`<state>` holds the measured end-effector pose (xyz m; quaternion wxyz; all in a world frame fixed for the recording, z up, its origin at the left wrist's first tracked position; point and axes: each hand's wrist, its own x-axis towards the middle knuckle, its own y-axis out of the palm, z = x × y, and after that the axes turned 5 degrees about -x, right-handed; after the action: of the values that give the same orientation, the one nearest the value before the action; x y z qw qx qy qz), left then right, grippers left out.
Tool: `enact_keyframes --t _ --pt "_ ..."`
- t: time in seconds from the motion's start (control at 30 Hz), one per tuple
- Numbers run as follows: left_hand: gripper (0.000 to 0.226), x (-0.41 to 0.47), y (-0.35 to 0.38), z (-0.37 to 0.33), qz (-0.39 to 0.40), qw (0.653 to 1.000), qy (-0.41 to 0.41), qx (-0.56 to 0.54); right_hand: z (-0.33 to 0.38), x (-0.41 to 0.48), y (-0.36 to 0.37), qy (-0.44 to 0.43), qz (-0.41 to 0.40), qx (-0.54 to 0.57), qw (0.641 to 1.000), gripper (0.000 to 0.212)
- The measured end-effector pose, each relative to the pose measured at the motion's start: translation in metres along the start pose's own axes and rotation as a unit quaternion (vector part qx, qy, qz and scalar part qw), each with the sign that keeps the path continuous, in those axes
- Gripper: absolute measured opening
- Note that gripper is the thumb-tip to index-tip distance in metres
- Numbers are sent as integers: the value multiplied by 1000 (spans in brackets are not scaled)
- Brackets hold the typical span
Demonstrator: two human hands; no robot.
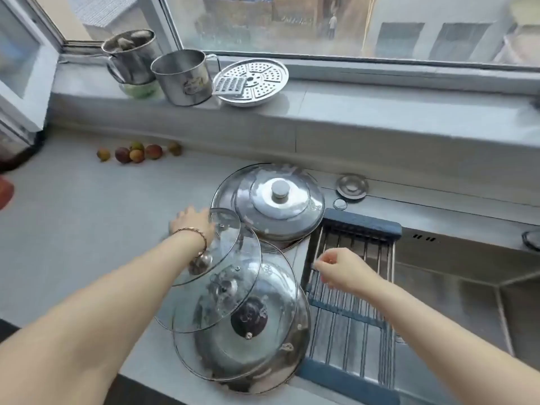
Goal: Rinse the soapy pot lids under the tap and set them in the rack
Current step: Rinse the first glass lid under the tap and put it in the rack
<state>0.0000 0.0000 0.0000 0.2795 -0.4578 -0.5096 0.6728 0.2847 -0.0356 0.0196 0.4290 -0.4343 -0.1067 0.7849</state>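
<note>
Gripping the small glass lid (216, 258) at its far rim, left hand (194, 222) clenched there, right hand (340, 267) loosely curled, holding nothing: glass slippery, breakable, better lifted by the knob (201, 261)

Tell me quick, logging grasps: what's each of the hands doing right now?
Left hand: closed on the far rim of the small glass lid.
Right hand: fingers curled, over the rack; whether it grips anything cannot be told.

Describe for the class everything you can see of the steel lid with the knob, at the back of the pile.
The steel lid is round, shiny metal, domed, with a pale round knob on a raised centre disc. It sits knob up on the counter, atop a glass lid, left of the blue-framed rack. White streaks, perhaps suds, mark it. Neither of the hands touches it.
</note>
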Motion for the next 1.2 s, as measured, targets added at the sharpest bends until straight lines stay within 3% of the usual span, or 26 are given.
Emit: enact_keyframes --t 0.13,0.33,0.47,0.57,0.7,0.8,0.9,1.07,1.13,1.17,1.2 --pt "41 31 13 33 69 996 -52 -20 9 18 14 25 -21 14 999 19" --pt "30 43 19 44 65 997 36 0 18 25 23 45 2 -7 999 17" --pt "27 17 -13 25 -9 993 105 44 27 23 25 24 -12 18 999 29" --pt "26 -22 -40 -8 -77 979 182 54 34 17 21 32 -9 156 987 44" --pt "23 -82 -54 -76 -71 959 273 -4 21 -7 7 69 24 418 905 48" --pt "25 -121 -49 -133 -63 942 327 -45 -19 -29 -14 78 -65 564 819 37" --pt "38 -153 -36 -183 -14 930 347 -121 -78 -56 -46 82 -144 596 786 32" --pt "60 -182 -5 -237 -66 938 247 -235 -184 -105 -98 112 -173 609 766 30" --pt "75 -191 12 -260 27 931 132 -340 -221 -122 -119 114 -172 611 764 30" --pt "82 -197 19 -274 114 891 69 -434 -236 -130 -129 113 -169 610 766 30" --pt "83 -205 26 -289 205 819 11 -536 -250 -136 -139 111 -164 607 770 31"
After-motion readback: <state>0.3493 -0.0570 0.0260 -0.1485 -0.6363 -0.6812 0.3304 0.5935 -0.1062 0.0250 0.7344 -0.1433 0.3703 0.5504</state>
